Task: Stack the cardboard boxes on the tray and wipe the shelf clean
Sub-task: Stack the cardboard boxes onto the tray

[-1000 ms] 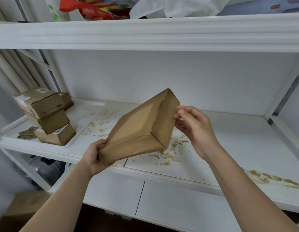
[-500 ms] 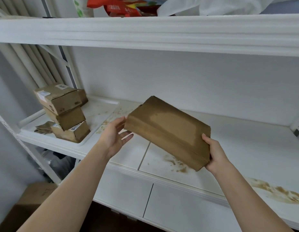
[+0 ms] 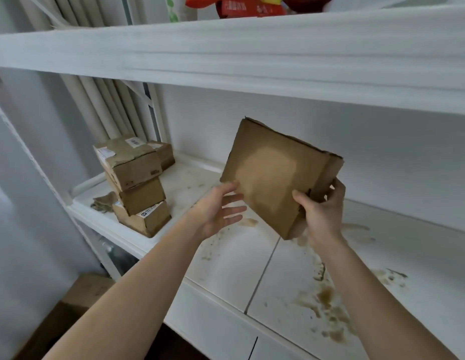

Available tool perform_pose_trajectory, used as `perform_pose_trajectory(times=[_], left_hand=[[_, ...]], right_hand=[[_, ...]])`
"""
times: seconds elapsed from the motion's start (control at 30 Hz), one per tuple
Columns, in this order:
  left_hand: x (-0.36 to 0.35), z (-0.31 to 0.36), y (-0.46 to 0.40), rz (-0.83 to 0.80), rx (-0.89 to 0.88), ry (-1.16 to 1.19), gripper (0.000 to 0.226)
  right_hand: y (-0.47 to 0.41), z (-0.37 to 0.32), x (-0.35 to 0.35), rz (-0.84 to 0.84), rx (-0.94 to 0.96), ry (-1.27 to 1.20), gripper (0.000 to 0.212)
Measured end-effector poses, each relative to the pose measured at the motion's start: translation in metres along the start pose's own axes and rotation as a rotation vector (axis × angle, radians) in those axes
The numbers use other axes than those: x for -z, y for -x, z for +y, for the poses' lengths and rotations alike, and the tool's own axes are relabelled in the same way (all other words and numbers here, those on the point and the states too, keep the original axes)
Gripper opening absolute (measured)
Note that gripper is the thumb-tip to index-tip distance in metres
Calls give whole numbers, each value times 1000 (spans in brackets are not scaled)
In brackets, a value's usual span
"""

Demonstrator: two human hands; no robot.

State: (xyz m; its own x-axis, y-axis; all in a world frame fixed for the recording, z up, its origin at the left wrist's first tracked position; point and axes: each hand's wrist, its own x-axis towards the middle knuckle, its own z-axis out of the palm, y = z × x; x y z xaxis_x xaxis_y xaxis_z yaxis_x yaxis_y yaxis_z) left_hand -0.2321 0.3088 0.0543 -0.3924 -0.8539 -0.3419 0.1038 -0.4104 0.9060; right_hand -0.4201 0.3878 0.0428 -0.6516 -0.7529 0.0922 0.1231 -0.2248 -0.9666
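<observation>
The right hand [image 3: 321, 214] grips a flat brown cardboard box [image 3: 271, 175] tilted above the stained white shelf [image 3: 286, 276]. The left hand [image 3: 217, 213], fingers spread, touches its lower edge. Stacked brown boxes [image 3: 135, 183] on the white tray [image 3: 184, 183] bear illegible white labels.

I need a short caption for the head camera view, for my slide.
Right hand holds flat cardboard box above stained shelf; left hand open.
</observation>
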Motion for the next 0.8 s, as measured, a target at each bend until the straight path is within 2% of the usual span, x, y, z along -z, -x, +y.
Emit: perform_pose_trajectory(times=[0.17,0.3,0.4,0.5,0.6,0.67,0.73,0.8], left_hand=[[-9,22,-22,-66,-43,28,63],[-7,34,-34,-75,-53,113,79],[1,37,-45,-21,-26,164,80],[9,35,-56,44,11,160,66],[19,36,-65,45,33,232,38],[27,40,-67,53,45,255,16],[34,43,-69,56,56,264,5],[43,50,-70,49,51,286,4]], right_hand=[[-24,26,-28,-171,376,381,82],[-43,49,-40,-216,636,720,82],[-54,61,-46,-292,844,797,84],[-60,67,-56,-337,961,896,82],[-63,71,-68,-378,949,964,83],[-63,77,-75,-343,861,1015,92],[-62,83,-80,-179,628,1023,102],[-59,84,-86,-1,282,845,98]])
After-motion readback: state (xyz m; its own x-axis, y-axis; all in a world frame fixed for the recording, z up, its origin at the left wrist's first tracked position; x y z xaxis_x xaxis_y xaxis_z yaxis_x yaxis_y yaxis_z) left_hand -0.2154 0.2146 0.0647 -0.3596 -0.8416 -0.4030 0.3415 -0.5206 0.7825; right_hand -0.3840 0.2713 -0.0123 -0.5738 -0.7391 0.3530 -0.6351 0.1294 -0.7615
